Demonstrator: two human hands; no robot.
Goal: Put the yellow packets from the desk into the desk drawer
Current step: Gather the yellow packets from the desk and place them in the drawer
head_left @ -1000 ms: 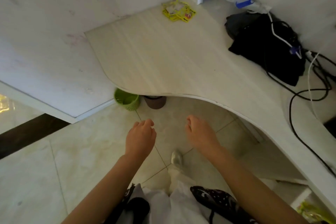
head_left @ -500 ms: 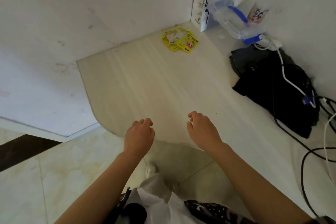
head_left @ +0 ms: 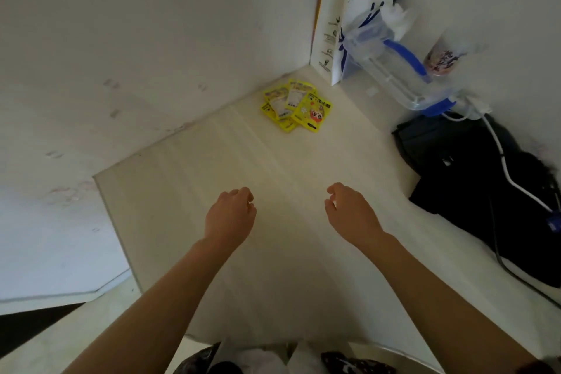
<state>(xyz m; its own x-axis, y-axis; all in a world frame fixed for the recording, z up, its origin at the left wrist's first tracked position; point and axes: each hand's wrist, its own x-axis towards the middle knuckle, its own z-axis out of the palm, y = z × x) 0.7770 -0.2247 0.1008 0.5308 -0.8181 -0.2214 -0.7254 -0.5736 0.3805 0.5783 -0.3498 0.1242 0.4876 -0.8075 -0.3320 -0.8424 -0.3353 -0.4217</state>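
A small heap of yellow packets (head_left: 296, 106) lies on the pale desk (head_left: 182, 185) in the far corner, against the wall. My left hand (head_left: 230, 215) hovers over the middle of the desk with loosely curled fingers, holding nothing. My right hand (head_left: 352, 212) hovers beside it to the right, fingers also loosely curled and empty. Both hands are well short of the packets. No drawer is in view.
A white coffee paper bag (head_left: 355, 9) stands in the corner behind the packets. A clear plastic jug with blue handle (head_left: 394, 70) lies next to it. A black bag (head_left: 485, 185) with white and black cables fills the desk's right side. White walls close the left and back.
I have stepped up to the desk. Both hands moved from over the floor to over the desk's middle, and the packets are closer in view.
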